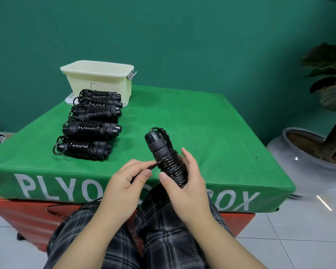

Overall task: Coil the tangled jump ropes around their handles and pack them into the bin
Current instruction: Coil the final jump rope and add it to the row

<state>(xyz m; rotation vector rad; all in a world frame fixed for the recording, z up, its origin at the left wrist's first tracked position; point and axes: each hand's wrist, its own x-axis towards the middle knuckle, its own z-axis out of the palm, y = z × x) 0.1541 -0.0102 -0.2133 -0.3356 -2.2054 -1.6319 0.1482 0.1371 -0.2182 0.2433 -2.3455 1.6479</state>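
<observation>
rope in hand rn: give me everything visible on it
The jump rope in hand is black: two thick, matte, foam-like handles held side by side, tilted with their capped ends up and away from the person. Thin glossy cord is wound in tight turns around the lower half; the upper half is bare, with a small loop of cord at the top. The right hand grips the wrapped part from the right. The left hand pinches the cord, taut, at the coil's left side. It is held above the green box's near edge.

Black jump ropes [89, 123] — cream bin [97, 78] — green box top [182, 121], white lettering; dark plaid trousers [163, 230].
</observation>
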